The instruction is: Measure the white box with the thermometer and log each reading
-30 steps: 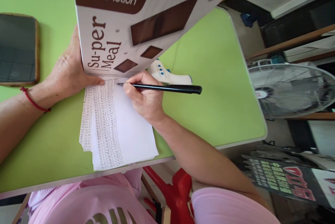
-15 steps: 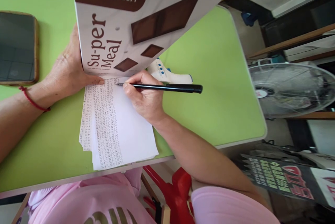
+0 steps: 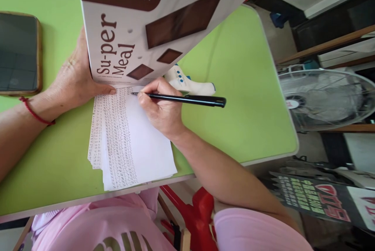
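Observation:
My right hand [image 3: 164, 108] is closed around a slim black pen [image 3: 190, 99], its tip on the top sheet of paper [image 3: 152, 153] near the upper edge. Columns of small handwritten marks fill the left part of that sheet; its right part is blank. More written sheets [image 3: 95, 141] stick out underneath on the left. My left hand [image 3: 74, 69] lies flat at the lower left edge of a white and brown box [image 3: 120, 8]. Its thumb stretches over the paper's top, and the other fingers are hidden behind the box.
A phone [image 3: 19, 53] in a brown-edged case lies at the left on the green table [image 3: 240, 118]. Behind my right hand is a white device with blue buttons [image 3: 190, 83], partly hidden. A fan [image 3: 325, 100] stands past the right edge, and a red stool-like thing [image 3: 202, 212] is below.
The pen's tip has shifted very slightly right on the paper, and its rear end is a little lower. The box sits marginally further left and up in view. My left hand has hardly moved.

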{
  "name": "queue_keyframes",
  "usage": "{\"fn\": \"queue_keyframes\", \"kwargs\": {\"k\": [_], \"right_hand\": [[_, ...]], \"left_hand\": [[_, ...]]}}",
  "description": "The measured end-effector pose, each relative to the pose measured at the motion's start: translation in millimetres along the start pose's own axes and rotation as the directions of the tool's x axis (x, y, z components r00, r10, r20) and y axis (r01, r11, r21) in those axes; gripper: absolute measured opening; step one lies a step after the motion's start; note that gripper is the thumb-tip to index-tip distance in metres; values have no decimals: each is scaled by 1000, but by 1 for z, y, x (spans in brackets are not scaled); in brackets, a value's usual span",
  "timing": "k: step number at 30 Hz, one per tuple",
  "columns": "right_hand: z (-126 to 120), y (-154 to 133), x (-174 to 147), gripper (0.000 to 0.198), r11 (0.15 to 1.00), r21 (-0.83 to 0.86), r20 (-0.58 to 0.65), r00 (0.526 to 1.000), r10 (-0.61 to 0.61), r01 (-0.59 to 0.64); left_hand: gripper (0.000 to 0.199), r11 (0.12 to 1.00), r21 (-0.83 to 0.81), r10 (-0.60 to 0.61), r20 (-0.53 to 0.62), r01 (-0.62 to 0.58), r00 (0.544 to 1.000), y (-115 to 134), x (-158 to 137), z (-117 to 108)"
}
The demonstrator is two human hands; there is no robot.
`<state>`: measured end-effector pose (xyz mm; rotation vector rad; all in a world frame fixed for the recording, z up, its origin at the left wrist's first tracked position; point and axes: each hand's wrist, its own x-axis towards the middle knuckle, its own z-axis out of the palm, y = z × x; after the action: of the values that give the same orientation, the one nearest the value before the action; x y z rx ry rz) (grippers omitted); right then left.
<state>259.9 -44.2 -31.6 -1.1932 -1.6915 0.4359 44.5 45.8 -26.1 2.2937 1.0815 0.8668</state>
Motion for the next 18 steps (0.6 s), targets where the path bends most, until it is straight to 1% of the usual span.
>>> {"fn": "queue_keyframes", "kwargs": {"k": [5,10,14,18], "right_hand": [[0,1,-1,14,1000,10,-20,1000,10,-10],[-1,6,-1,13,999,39,-80,997,19,-16],[-2,6,-1,13,999,25,-65,998,21,-20],[-3,3,1,14,998,-31,-24,998,60,-61]], "left_hand": [[97,1000,-23,13,-1,-13,1000,1,-1,0],[99,999,13,-36,21,35,999,1,-1,0],[100,1000,8,-26,34,25,999,0,-1,0],[100,999,4,-42,36,42,998,0,-1,-1]]}}
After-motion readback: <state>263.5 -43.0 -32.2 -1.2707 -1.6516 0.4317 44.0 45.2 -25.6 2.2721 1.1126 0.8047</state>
